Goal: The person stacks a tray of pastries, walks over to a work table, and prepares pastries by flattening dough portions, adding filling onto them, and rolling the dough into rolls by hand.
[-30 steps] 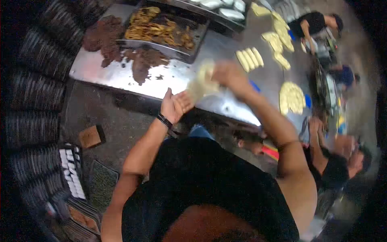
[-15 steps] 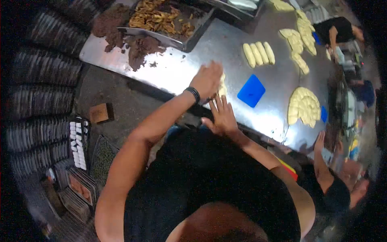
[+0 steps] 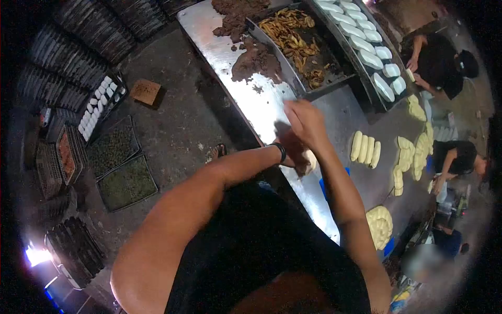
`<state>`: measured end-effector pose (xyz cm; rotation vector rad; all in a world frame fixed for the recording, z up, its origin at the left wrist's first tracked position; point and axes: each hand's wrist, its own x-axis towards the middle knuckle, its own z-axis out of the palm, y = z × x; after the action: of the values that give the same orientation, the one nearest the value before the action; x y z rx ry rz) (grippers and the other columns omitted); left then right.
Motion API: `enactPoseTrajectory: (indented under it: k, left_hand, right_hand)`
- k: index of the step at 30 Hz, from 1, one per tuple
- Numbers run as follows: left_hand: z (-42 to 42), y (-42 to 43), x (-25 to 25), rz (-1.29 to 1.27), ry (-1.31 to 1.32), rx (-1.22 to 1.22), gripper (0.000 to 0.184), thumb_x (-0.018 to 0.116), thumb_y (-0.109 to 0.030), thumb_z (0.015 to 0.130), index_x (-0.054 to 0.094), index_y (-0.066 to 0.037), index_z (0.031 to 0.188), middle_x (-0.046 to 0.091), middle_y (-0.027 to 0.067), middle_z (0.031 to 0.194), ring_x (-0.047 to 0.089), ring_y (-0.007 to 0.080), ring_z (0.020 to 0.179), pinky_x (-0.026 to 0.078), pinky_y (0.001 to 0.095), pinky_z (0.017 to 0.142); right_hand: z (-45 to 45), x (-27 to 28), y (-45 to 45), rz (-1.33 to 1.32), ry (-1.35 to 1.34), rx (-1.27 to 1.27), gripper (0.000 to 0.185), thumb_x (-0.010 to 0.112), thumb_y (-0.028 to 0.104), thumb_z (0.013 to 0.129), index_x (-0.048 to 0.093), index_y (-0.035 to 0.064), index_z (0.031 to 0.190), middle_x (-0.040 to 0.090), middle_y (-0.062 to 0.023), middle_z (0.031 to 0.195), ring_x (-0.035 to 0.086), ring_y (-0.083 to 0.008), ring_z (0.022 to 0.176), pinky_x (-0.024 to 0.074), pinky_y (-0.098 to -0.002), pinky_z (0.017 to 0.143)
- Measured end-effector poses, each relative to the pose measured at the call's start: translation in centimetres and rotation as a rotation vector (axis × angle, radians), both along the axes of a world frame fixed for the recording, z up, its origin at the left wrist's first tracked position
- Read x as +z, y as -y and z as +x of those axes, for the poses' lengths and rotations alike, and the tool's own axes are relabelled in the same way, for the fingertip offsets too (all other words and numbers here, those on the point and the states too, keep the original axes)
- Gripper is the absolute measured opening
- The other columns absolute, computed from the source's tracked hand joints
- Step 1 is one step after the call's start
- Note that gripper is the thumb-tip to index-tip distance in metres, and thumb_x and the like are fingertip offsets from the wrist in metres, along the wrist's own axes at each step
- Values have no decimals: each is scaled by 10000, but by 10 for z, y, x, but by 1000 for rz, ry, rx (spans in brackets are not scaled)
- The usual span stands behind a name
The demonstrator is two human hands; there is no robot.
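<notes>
My left hand point(image 3: 293, 152), with a black band on its wrist, is low over the metal table's edge, partly in shadow beneath the right forearm. A pale piece of dough point(image 3: 312, 161) shows beside its fingers, touching or nearly touching them. Its finger shape is unclear. Just above it is my right hand point(image 3: 306, 120), fingers curled in; what they hold, if anything, is hidden. Brown paste point(image 3: 256, 64) lies on the table point(image 3: 261, 107) beyond my hands. Several dough rolls point(image 3: 365, 149) rest to the right. A blue scraper point(image 3: 323, 188) is partly hidden by my right forearm.
A tray point(image 3: 293, 78) holds brown strips; another rack point(image 3: 361, 73) holds white oval pieces. More dough point(image 3: 379, 226) lies at the lower right. Several people point(image 3: 434, 63) work along the right side. Floor trays point(image 3: 127, 183) and a brown block point(image 3: 145, 91) are at left.
The view has turned, so the table now runs more steeply. My right hand has lifted off the dough and curled above my left hand, which stays low at the dough.
</notes>
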<state>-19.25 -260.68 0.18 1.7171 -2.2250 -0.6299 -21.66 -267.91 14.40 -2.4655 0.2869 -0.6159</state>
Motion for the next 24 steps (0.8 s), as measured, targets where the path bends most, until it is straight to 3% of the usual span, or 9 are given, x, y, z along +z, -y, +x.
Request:
enactPoseTrajectory:
  k: [2, 4, 8, 11, 13, 17, 18, 21, 24]
  left_hand:
    - [-15, 12, -68, 132, -890, -31, 759, 346, -635, 894, 293, -160, 1483, 185, 80, 1573, 100, 315, 1457, 36, 596, 1148]
    - [-16, 10, -73, 207, -1218, -124, 793, 324, -660, 886, 276, -148, 1489, 157, 75, 1581, 64, 309, 1461, 4, 587, 1153]
    - [9, 13, -8, 102, -20, -105, 819, 316, -683, 868, 283, -140, 1480, 133, 83, 1582, 42, 314, 1457, -18, 572, 1156]
    - [-1, 8, -22, -59, -125, -80, 811, 376, -683, 836, 356, -136, 1433, 186, 111, 1561, 125, 341, 1433, -2, 574, 1148]
    - [30, 1, 40, 52, -113, -144, 757, 432, -620, 814, 405, -125, 1387, 345, 135, 1452, 256, 329, 1368, 91, 579, 1110]
    - [40, -18, 44, -24, -74, -282, 710, 386, -554, 895, 352, -88, 1430, 261, 124, 1531, 189, 305, 1418, 37, 510, 1170]
    - [9, -18, -27, -763, -283, -129, 686, 407, -507, 918, 331, -74, 1444, 223, 118, 1553, 149, 295, 1441, 31, 475, 1187]
    - [25, -38, 4, -212, -181, -581, 683, 470, -466, 906, 329, -68, 1443, 210, 119, 1555, 136, 296, 1449, 63, 480, 1187]
    - [32, -62, 31, -158, -37, -595, 661, 501, -423, 899, 349, -70, 1437, 199, 110, 1560, 137, 298, 1452, 87, 500, 1181]
  right_hand:
    - [60, -19, 13, -151, 0, 6, 242, 567, 133, 879, 655, 14, 1069, 649, -224, 1026, 627, -393, 943, 510, -415, 815]
    - [101, -45, 27, -283, -155, -23, 263, 569, 112, 850, 644, 15, 1083, 634, -197, 1118, 618, -349, 1024, 509, -403, 868]
    - [142, -96, 54, -587, -272, -18, 253, 532, 71, 838, 644, -6, 1051, 635, -197, 1141, 607, -331, 1093, 522, -401, 891]
    - [147, -86, 43, -619, -579, -13, 255, 560, 37, 787, 649, 11, 1025, 646, -180, 1086, 633, -323, 1004, 525, -399, 857]
    - [154, -74, 45, -572, -791, -12, 186, 573, 53, 770, 656, 13, 931, 664, -169, 998, 658, -318, 911, 542, -399, 794]
    - [145, -55, 62, -600, -756, 119, 97, 615, 108, 702, 628, 13, 710, 641, -181, 709, 664, -324, 744, 531, -410, 670]
    - [136, -61, 74, -562, -597, 165, 156, 621, 138, 716, 647, -12, 746, 640, -189, 697, 654, -340, 714, 522, -419, 678]
    - [102, -44, 99, -141, -622, 374, 210, 621, 179, 744, 673, -5, 832, 665, -175, 762, 650, -345, 728, 520, -419, 695]
    - [24, -14, 76, 307, -554, -53, 305, 596, 118, 775, 674, 31, 1057, 698, -149, 987, 679, -245, 919, 516, -353, 840]
